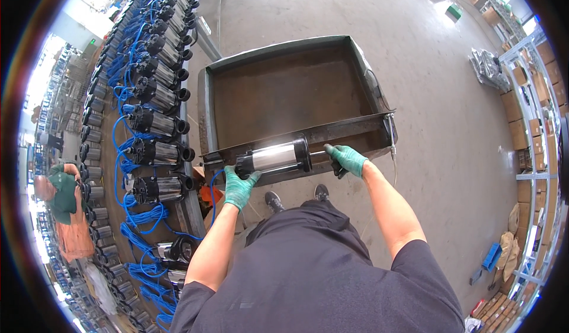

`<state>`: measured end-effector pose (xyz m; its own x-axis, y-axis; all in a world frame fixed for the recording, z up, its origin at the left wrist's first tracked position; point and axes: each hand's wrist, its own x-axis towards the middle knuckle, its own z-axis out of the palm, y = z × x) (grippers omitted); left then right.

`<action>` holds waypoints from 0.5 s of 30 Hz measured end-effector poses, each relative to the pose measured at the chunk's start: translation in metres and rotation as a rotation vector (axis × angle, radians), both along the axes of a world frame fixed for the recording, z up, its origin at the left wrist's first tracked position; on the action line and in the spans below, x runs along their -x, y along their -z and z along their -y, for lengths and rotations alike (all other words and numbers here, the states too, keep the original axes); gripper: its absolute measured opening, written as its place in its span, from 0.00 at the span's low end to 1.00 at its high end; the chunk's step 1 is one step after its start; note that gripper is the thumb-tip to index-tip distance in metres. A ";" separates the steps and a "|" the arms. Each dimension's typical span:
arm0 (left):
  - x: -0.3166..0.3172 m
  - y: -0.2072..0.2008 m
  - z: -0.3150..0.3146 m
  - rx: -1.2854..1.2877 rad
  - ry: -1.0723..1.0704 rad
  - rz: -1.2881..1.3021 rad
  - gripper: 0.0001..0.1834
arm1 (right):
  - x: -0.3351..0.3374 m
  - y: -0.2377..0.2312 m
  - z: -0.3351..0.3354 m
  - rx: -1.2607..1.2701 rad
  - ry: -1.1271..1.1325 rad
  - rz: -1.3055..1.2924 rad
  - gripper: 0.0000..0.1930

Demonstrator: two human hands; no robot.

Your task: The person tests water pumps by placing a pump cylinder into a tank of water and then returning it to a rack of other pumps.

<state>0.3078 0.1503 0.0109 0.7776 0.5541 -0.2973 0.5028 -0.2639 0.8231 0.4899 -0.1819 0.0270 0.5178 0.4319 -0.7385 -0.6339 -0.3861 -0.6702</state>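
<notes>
A submersible pump [274, 156] with a shiny steel barrel and black ends lies on its side across the near part of a metal tank [207, 105]. My left hand [239, 189], in a green glove, is closed around the pump's left black end. A blue cable [213, 194] hangs down beside that hand. In its green glove, my right hand [348, 159] grips a tool with a thin metal rod [318, 153] that meets the pump's right end. Something dark shows under those fingers; the tool's exact kind is mostly hidden by the hand.
On my left, a long bench carries a row of similar pumps [157, 153] with coiled blue cables [145, 217]. A person in a green top [62, 194] is beyond it. Shelving with cartons [540, 131] lines the right side. A thin hose [394, 155] hangs at the tank's right corner.
</notes>
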 end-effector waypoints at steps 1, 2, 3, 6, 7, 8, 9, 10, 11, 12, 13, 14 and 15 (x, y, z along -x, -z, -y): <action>0.000 0.000 0.001 -0.001 -0.001 0.003 0.42 | -0.003 0.004 -0.002 0.056 -0.036 0.042 0.33; -0.001 0.001 0.002 -0.041 0.009 0.013 0.41 | -0.005 0.007 -0.004 0.113 -0.069 0.085 0.34; -0.001 0.001 0.002 -0.081 0.018 0.023 0.41 | -0.006 0.010 -0.006 0.108 0.012 0.012 0.34; -0.002 -0.008 0.002 -0.070 0.022 0.011 0.39 | -0.011 0.016 -0.018 0.225 0.047 0.040 0.33; 0.002 0.002 0.001 0.052 0.011 0.096 0.39 | -0.009 0.024 -0.013 0.173 0.002 0.109 0.31; 0.002 0.012 -0.001 0.012 0.013 0.108 0.38 | -0.009 0.037 -0.009 0.172 -0.032 0.221 0.28; 0.005 0.017 -0.003 0.044 -0.001 0.126 0.38 | -0.005 0.038 -0.005 0.201 -0.090 0.528 0.24; 0.008 0.018 -0.005 0.077 -0.015 0.146 0.38 | -0.001 0.037 0.000 0.227 -0.144 0.837 0.20; 0.009 0.019 -0.007 0.057 -0.012 0.137 0.38 | 0.000 0.031 0.005 0.064 -0.200 0.994 0.18; 0.009 0.020 -0.006 0.040 -0.007 0.133 0.38 | -0.003 0.024 0.011 -0.099 -0.260 1.150 0.18; 0.009 0.033 -0.010 0.012 0.008 0.162 0.38 | -0.007 0.027 0.016 -0.052 -0.338 1.205 0.17; 0.007 0.043 -0.010 0.026 0.021 0.177 0.38 | -0.007 0.034 0.021 0.004 -0.411 1.246 0.16; 0.010 0.049 -0.013 0.013 0.019 0.167 0.37 | -0.005 0.034 0.016 0.077 -0.337 1.009 0.16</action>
<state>0.2978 0.1633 -0.0382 0.8271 0.5358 -0.1699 0.3533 -0.2605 0.8985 0.4952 -0.1981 -0.0070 0.7680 0.6371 -0.0660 0.3481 -0.5017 -0.7919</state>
